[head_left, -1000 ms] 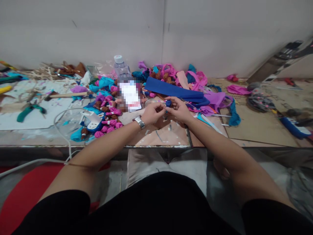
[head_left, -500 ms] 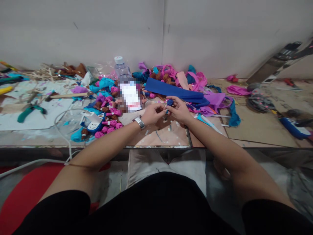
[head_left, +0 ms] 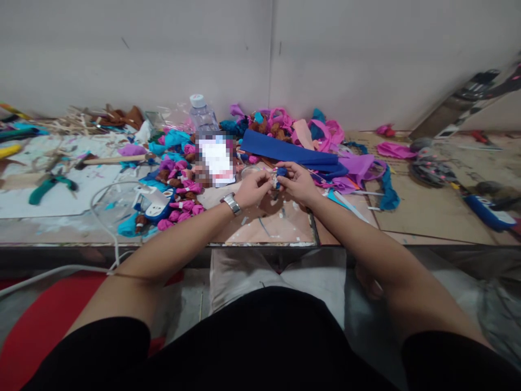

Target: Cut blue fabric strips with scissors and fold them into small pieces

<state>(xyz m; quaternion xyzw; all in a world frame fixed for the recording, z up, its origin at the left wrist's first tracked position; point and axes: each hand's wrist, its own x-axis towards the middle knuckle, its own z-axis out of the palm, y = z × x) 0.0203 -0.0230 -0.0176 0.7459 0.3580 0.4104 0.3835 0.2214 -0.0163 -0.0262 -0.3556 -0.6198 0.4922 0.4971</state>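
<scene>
Between my hands, over the front of the table, is a small dark blue bundle (head_left: pixel 281 171). My right hand (head_left: pixel 298 183) grips it between thumb and fingers. My left hand (head_left: pixel 254 188), with a metal watch on the wrist, is closed close beside the bundle; whatever its fingertips pinch is too small to make out. Just behind my hands lies a folded dark blue strip (head_left: pixel 288 149). A phone with a lit, blurred screen (head_left: pixel 217 160) stands behind my left hand.
Pink, brown and purple bundles (head_left: pixel 185 184) surround a blue-and-white power socket (head_left: pixel 158 207) at left. Green pliers (head_left: pixel 51 187) and a hammer (head_left: pixel 116 159) lie farther left. A capped bottle (head_left: pixel 203 117) stands behind. Purple strips (head_left: pixel 358 167) and cardboard (head_left: pixel 423 212) are at right.
My left fingertips have moved slightly left, a little away from the blue bundle. My right hand still grips the bundle, which has shifted slightly left and down.
</scene>
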